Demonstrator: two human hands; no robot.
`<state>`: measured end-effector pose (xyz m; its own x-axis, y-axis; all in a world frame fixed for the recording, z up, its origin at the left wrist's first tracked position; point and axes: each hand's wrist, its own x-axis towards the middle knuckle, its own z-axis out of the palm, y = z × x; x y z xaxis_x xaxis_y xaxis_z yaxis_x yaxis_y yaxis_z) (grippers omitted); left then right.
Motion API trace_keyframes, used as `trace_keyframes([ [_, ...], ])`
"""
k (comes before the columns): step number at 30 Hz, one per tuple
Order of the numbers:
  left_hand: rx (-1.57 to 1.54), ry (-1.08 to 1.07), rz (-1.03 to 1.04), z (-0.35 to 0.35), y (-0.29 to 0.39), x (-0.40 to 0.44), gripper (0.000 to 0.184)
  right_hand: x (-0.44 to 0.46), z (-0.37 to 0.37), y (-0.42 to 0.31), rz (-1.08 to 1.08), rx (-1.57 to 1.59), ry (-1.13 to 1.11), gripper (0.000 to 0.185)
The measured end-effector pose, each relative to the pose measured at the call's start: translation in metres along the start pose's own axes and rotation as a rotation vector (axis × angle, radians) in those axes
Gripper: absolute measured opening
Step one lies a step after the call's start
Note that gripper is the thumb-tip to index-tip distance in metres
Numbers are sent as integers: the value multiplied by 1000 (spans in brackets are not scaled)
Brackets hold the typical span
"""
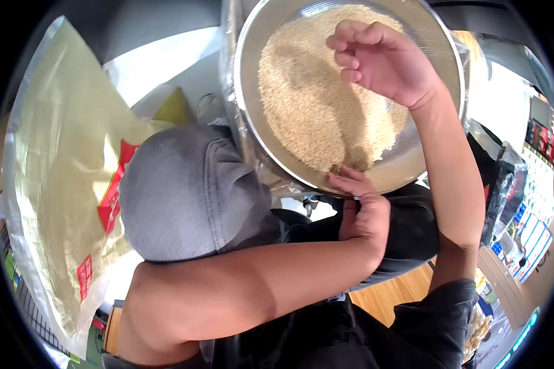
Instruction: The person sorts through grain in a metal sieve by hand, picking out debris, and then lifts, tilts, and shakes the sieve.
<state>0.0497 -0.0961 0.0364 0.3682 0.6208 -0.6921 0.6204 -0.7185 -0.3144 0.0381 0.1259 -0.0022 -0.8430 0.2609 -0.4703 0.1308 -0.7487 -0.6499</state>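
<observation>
Two bare hands work at one large, round, silver metal mesh sieve (406,160), at the top centre of the view. Inside it lies one broad heap of small, pale golden grains (301,92), spread over most of the mesh, with the shadow of an arm falling across it.

The right hand (391,67) is raised above the grains, its fingers loosely curled and slightly apart, with nothing visible in it. The left hand (366,209) is at the sieve's near rim: its fingers reach over the edge and its thumb is below, so it seems to pinch the rim between them.

One sheet of clear, crinkled plastic (229,37) shows along the sieve's left side. Further left stands one tall, translucent yellowish plastic sack (61,135) with two red printed patches (114,190), one larger and one smaller. Between sack and sieve is one rounded shape of grey seamed cloth (172,190), apparently a clothed knee. One patch of wood-look floor (388,295) shows below the left hand.
</observation>
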Motion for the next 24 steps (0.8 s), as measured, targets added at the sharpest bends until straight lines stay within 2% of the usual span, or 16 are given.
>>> trace_keyframes([
  [1,3,26,7,1,-3,-2,31,-8,-3,-10,-5,-17,17,11],
  [3,-20,76,-3,5,1,1,30,-32,-14,-35,-235,-133,334,19],
  [4,-21,75,7,4,-1,0,28,-41,-22,-49,-300,-103,234,22],
  [5,-16,89,5,4,-3,0,28,-57,-25,-57,-374,-176,403,19],
  [7,20,71,37,3,-6,-1,28,-84,-46,-70,-476,-298,600,16],
  [8,22,79,38,3,-5,-2,27,-93,-53,-70,-483,-305,611,16],
  [10,53,101,16,9,3,2,26,-109,-63,-64,-463,-536,1037,10],
  [13,44,129,-57,11,9,6,28,-130,-79,-54,-506,-322,1036,8],
  [15,83,102,-14,11,7,5,29,-142,-93,-50,-536,-226,986,6],
  [16,56,30,36,9,10,6,44,-145,-97,-49,-539,-185,968,7],
  [17,68,42,35,8,11,7,44,-147,-101,-47,-540,-142,949,8],
  [24,24,57,33,8,4,1,46,-145,-103,-44,-529,-142,917,7],
])
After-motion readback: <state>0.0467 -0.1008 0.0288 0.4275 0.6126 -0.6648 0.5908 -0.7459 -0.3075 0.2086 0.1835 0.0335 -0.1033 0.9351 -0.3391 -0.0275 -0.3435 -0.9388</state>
